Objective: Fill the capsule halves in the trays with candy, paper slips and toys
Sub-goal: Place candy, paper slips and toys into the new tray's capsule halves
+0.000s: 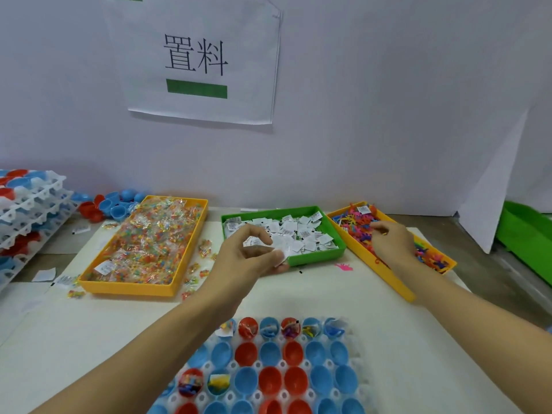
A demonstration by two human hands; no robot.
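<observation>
Now | left hand (pixel 254 249) pinches paper slips (pixel 282 253) at green tray (pixel 313 258) | right hand (pixel 391 243) fingers curled in toys (pixel 358 225) right of it, hold unclear | capsule halves (pixel 268 354) below | take one each.

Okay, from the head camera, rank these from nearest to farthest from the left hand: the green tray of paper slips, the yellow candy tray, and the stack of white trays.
1. Green tray of paper slips: the left hand is over its near left corner.
2. Yellow candy tray: to the hand's left.
3. Stack of white trays: far left edge.
</observation>
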